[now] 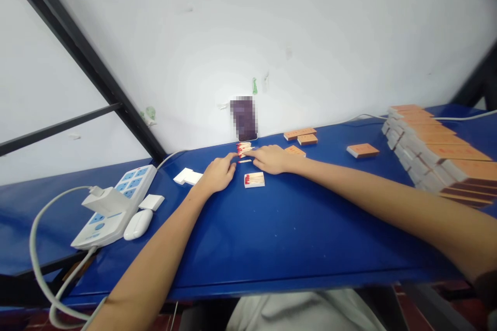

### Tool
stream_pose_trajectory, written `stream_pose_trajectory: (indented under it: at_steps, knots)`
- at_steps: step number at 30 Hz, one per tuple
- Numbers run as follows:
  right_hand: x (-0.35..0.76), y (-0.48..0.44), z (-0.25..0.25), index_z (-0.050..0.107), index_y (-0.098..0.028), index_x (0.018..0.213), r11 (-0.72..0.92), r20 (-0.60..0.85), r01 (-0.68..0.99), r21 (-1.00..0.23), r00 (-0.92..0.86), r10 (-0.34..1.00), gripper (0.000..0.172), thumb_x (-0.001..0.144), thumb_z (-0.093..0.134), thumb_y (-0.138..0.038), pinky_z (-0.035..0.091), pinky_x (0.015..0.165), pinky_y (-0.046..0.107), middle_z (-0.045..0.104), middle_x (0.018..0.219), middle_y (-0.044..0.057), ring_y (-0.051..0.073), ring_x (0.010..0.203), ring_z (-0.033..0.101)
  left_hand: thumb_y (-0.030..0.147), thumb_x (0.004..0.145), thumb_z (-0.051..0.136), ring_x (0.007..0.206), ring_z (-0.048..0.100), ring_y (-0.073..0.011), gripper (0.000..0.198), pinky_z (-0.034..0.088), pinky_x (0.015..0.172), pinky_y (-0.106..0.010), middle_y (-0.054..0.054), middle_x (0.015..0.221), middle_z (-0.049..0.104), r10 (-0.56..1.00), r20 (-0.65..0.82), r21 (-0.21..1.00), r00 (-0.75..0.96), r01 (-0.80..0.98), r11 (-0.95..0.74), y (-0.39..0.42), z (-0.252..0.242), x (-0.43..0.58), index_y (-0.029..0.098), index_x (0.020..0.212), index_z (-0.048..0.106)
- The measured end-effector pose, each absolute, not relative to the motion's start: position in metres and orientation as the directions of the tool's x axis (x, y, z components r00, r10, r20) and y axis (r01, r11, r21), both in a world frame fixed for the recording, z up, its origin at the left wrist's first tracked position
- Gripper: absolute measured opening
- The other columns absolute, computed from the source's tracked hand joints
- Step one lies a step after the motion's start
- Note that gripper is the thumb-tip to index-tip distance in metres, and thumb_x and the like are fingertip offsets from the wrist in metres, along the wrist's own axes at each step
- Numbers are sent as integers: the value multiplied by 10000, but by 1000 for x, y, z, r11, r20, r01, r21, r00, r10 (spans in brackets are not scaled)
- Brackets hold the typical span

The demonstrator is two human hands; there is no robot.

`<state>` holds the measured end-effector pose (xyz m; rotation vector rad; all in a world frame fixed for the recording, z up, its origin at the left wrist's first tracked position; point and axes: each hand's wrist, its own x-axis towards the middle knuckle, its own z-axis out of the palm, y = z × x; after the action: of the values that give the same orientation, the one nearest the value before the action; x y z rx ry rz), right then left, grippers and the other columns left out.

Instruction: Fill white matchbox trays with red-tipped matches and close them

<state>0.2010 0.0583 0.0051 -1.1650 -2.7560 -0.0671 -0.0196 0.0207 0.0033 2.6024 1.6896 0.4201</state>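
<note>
1. Between left hand (219, 174) and right hand (271, 159): pale, red-headed matches (244, 149).
2. Nearside of right hand: white tray (255, 185).
3. Right of right hand: orange-topped matchbox stack (442, 147).
4. Left of left hand: white power strip (145, 182), blue sockets (128, 194).
5. Beneath both: blue table (295, 238).

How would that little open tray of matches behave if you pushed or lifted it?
The tray looks small and thin-walled, so it is probably light. Its low, flat shape on the glossy blue table suggests sliding rather than tipping. Its top is open, so the matches inside might spill if it tilts.
</note>
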Motion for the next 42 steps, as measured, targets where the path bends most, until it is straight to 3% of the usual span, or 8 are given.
stream_pose_trajectory:
  at_steps: [23,31,38,42]
  knots:
    - [199,50,5,518,-254,1393,695,188,718,-24,-680,709,460,956,376,-278,448,811,355,658,1240,117,277,1051,639,336,968,358,907,681,-259,423,501,815,-362,-93,980,723,892,186,128,413,889,-439,22,3,-20,199,1325,539]
    - [198,47,7,583,-245,1310,701,209,711,-62,-677,705,414,946,384,-252,435,792,325,680,1195,93,261,1027,642,289,969,343,1015,669,-258,411,500,872,-368,-92,1130,705,885,198,142,421,881,-451,22,2,-21,220,1319,546]
    - [200,46,5,612,-227,1257,642,265,758,-113,-600,755,391,941,384,-261,418,782,319,687,1175,91,257,1022,636,279,963,357,911,685,-240,423,505,826,-347,-76,1035,727,878,214,179,427,867,-465,20,5,-20,227,1335,552]
    - [201,48,3,604,-242,1275,654,271,744,-138,-607,747,400,939,388,-266,418,804,321,679,1198,81,253,1036,628,286,963,357,981,678,-258,450,505,852,-371,-70,1138,711,879,185,156,439,870,-467,20,6,-19,272,1376,535]
